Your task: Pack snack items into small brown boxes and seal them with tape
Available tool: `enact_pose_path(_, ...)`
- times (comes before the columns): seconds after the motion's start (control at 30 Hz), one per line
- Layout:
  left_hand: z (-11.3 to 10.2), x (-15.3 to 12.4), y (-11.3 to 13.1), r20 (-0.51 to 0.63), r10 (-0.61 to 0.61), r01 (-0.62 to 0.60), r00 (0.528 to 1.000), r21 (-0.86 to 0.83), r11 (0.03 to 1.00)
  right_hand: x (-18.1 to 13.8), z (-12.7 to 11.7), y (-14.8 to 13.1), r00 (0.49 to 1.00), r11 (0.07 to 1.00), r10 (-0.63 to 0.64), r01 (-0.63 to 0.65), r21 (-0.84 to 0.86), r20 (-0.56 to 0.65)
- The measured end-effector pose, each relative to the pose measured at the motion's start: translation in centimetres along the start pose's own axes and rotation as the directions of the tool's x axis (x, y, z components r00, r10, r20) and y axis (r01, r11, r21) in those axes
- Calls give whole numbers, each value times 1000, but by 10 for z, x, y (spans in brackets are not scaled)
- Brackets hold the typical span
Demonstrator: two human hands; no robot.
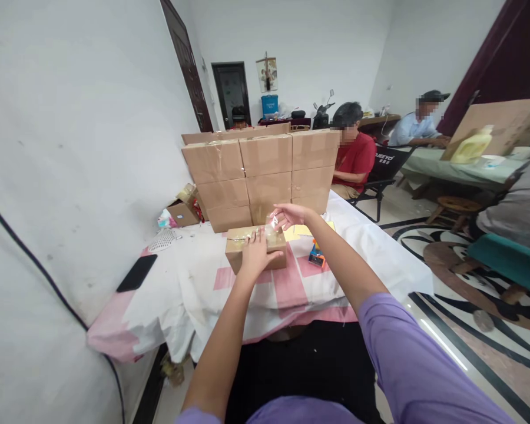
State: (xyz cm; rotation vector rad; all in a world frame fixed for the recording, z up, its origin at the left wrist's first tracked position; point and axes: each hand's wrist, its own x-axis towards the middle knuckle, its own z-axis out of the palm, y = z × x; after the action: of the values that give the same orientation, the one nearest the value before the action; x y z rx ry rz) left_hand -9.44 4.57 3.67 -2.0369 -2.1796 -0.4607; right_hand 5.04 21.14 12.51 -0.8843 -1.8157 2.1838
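Observation:
A small cardboard box (241, 252) lies on the pink-and-white cloth of the table (189, 294) in front of me. My left hand (255, 254) rests flat on the box top, fingers spread, pressing it down. My right hand (289, 215) hovers just above the box's far right corner, its fingers pinching a strip of clear shiny tape (274, 221) that runs along the lid.
A stack of sealed cardboard boxes (265, 174) stands at the table's far end. An orange-and-blue tape dispenser (316, 255) lies right of the box, a black phone (136, 272) at the left edge. Other people sit at tables to the right.

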Motion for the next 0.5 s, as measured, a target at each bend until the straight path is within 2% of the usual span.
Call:
enact_pose_path(0.07, -1, -2, 0, -10, -11, 10, 1000, -21, 1000, 5, -2, 3, 997, 999, 42, -43, -18, -58)
enact_pose_path(0.23, -1, -3, -3, -8, -13, 13, 1000, -70, 997, 6, -1, -3, 999, 999, 42, -43, -30, -34)
enact_pose_path(0.43, 0, 2, -5, -6, -5, 4, 1000, -36, 999, -11, 11, -25, 976, 999, 0, 11, -49, 217)
enact_pose_path(0.5, 0, 3, -5, 3, 3, -3, 1000, -31, 1000, -20, 16, -31, 966, 996, 9, 15, -91, 260)
